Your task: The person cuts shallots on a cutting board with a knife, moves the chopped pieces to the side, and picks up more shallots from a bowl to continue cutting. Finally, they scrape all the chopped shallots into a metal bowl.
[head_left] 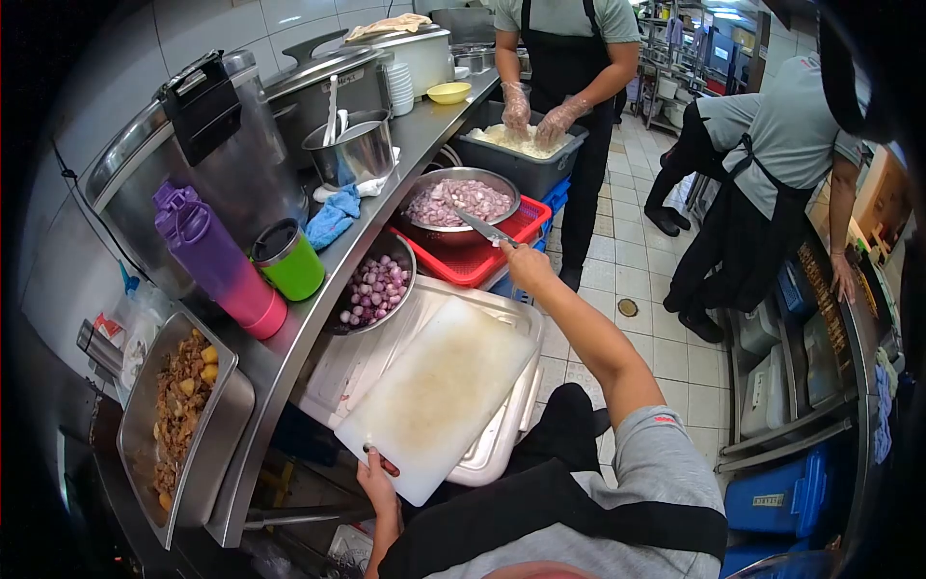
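My right hand (526, 268) is closed around the handle of a kitchen knife (487, 230), whose blade reaches over the rim of a metal bowl (512, 214) of chopped purple onions (457, 201). At the near corner of a white cutting board (439, 372), my left hand (378, 485) grips the board's edge by its handle hole. The board's top is bare and stained in the middle. Under it is a white plastic tub (521, 410). Left of the board, whole peeled onions (376, 289) fill a second metal bowl (413, 265).
A red basket (482, 268) holds the chopped-onion bowl. On the steel counter (313, 333) stand a purple-pink bottle (227, 270), a green tumbler (289, 261) and pots. One co-worker's gloved hands (559, 121) work in a grey bin (475, 150). Other people (772, 164) stand at right.
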The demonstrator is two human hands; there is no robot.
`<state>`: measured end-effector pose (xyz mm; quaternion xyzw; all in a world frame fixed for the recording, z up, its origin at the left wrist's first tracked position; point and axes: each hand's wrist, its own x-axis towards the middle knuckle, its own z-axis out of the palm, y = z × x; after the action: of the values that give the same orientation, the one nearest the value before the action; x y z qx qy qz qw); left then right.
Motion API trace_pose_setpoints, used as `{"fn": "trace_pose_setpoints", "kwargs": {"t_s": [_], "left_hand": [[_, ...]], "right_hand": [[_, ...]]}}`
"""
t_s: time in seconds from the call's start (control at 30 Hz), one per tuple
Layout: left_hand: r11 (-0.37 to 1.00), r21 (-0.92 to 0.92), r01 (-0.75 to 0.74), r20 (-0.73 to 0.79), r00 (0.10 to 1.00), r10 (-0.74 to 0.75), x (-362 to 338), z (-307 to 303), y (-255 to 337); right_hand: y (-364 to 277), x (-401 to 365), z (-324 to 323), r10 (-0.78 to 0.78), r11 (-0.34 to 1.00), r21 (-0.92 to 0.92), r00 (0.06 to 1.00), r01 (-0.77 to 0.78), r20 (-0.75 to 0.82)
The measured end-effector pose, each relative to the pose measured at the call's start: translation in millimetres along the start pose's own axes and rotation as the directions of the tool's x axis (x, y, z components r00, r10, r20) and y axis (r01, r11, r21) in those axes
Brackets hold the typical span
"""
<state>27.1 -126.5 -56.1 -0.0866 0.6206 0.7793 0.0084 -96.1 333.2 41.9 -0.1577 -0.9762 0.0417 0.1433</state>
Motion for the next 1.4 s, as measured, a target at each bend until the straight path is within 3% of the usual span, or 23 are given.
{"fn": "trace_pose_setpoints", "kwargs": {"t_s": [0.2, 0.27, 0.3, 0.33, 0.4, 0.53, 0.6, 0.73, 1.0, 1.07, 1.27, 1.4], "left_hand": [[1.000, 0.029, 0.010, -0.009, 1.000, -0.010, 0.2, -0.1, 0.2], [0.999, 0.044, 0.010, -0.006, 1.000, -0.010, 1.8, -0.6, 1.3], [0.998, 0.057, 0.016, -0.007, 1.000, -0.015, 1.3, -0.4, 2.1], [0.997, 0.068, 0.024, -0.012, 1.000, -0.023, 0.3, 1.0, 3.0], [0.997, 0.070, 0.042, -0.032, 0.999, -0.039, 0.0, 2.7, 6.4], [0.993, 0.074, 0.093, -0.071, 0.994, -0.088, -3.6, 2.9, 7.1], [0.994, 0.065, 0.087, -0.065, 0.994, -0.082, -2.5, 2.7, 6.5], [0.992, 0.077, 0.098, -0.066, 0.993, -0.093, -2.1, 3.0, 8.0], [0.995, 0.057, 0.078, -0.062, 0.995, -0.075, -2.6, 3.9, 8.4], [0.996, 0.043, 0.081, -0.037, 0.996, -0.079, -0.1, -1.1, 2.5], [0.998, -0.027, 0.059, -0.051, 0.997, -0.060, -0.8, 2.8, 1.0], [0.998, -0.035, 0.054, -0.018, 0.998, -0.055, 1.4, 1.0, 1.2]], "right_hand": [[-12.0, 25.7, -7.3, 0.083, 0.962, 0.257, 0.996, -0.088, 0.031], [-25.4, 42.1, -7.3, 0.231, 0.698, 0.635, 0.943, -0.331, 0.238], [-13.7, 69.7, 45.3, 0.177, 0.722, 0.673, 0.983, -0.161, 0.045], [-17.2, 79.2, 46.3, 0.176, 0.717, 0.679, 0.983, -0.160, 0.047], [-35.2, 93.2, 45.4, 0.154, 0.232, 0.904, 0.932, -0.358, 0.329], [-54.1, 107.4, 51.4, 0.058, 0.032, 0.916, 0.916, -0.400, 0.398], [-62.2, 104.7, 52.2, 0.103, 0.088, 0.900, 0.903, -0.426, 0.417], [-59.9, 102.3, 50.4, 0.049, 0.134, 0.892, 0.902, -0.431, 0.429], [-54.0, 84.2, 33.4, 0.022, 0.059, 0.855, 0.857, -0.515, 0.515], [-51.1, 76.2, 26.8, 0.017, 0.104, 0.849, 0.855, -0.518, 0.519], [-39.2, 14.8, -5.4, -0.041, 0.272, 0.816, 0.841, -0.510, 0.539], [-38.3, -27.8, -26.0, -0.002, 0.243, 0.786, 0.810, -0.569, 0.587]]}}
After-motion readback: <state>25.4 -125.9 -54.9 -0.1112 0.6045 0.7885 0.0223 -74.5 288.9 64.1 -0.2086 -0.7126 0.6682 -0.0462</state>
